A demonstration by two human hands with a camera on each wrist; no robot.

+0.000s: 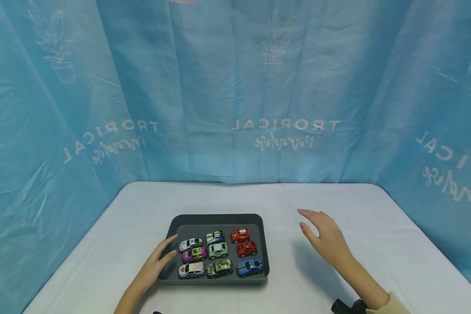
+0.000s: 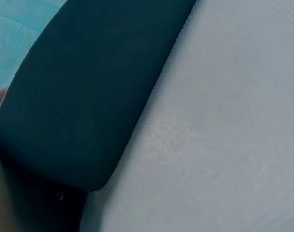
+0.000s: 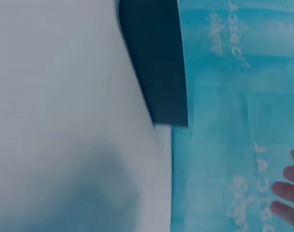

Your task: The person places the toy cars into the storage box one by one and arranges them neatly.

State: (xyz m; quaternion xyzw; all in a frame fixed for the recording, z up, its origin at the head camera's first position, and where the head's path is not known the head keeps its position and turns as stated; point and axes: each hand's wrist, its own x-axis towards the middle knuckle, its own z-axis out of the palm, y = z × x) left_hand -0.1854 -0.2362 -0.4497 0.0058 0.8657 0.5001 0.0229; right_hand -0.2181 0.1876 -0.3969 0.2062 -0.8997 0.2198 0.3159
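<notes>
A dark grey tray (image 1: 216, 281) stands on the white table, left of the middle. Several toy cars lie in it in rough rows, among them a purple car (image 1: 194, 254), a blue car (image 1: 250, 267), a camouflage car (image 1: 220, 268) and a red car (image 1: 247, 248). My left hand (image 1: 152, 267) is at the tray's left side, its relaxed fingers reaching over the rim; whether they touch it I cannot tell. In the left wrist view the tray's outer wall (image 2: 98, 82) fills much of the picture. Right of the tray, my right hand (image 1: 329, 239) hovers above the table, fingers extended, holding nothing.
A white cloth (image 1: 282, 288) covers the table. Blue curtains (image 1: 204, 96) with mirrored lettering hang behind and at both sides. A black strap or device (image 1: 347, 307) sits near the right wrist.
</notes>
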